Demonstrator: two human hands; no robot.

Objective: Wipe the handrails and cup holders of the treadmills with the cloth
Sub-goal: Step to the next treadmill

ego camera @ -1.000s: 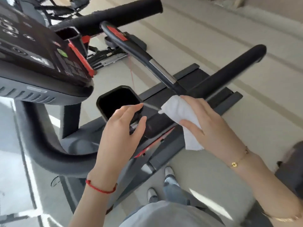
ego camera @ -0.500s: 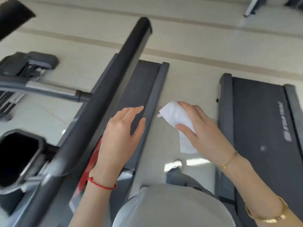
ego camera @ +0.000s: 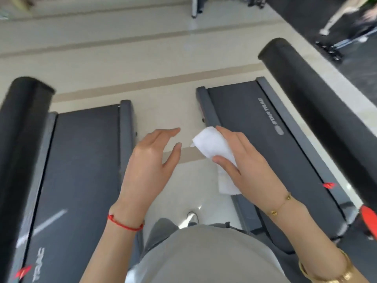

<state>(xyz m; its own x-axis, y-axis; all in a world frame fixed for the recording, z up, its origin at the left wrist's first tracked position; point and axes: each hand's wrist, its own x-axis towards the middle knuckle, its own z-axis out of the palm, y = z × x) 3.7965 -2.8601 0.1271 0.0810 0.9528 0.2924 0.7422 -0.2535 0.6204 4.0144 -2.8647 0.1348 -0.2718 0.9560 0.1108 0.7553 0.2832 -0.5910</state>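
My right hand [ego camera: 244, 166] holds a white cloth [ego camera: 214, 148] in the air, fingers and thumb curled round it. My left hand [ego camera: 151, 160] hovers beside it with relaxed, nearly straight fingers and holds nothing. Both hands hang over the floor gap between two treadmills. A black padded handrail [ego camera: 22, 123] of the left treadmill runs down the left edge. Another black padded handrail [ego camera: 318, 94] of the right treadmill slants along the right side. Neither hand touches a handrail. No cup holder is in view.
The left treadmill's belt [ego camera: 81, 170] and the right treadmill's belt [ego camera: 255, 129] flank the beige floor strip [ego camera: 163, 111] where I stand. My shoe [ego camera: 191, 217] shows below. Far top right, another person's legs [ego camera: 334, 19] are beside gym equipment.
The view has swung right, off the left treadmill's console and cup holder, to the gap between two treadmills. The hands keep their pose, the right one still holding the cloth.
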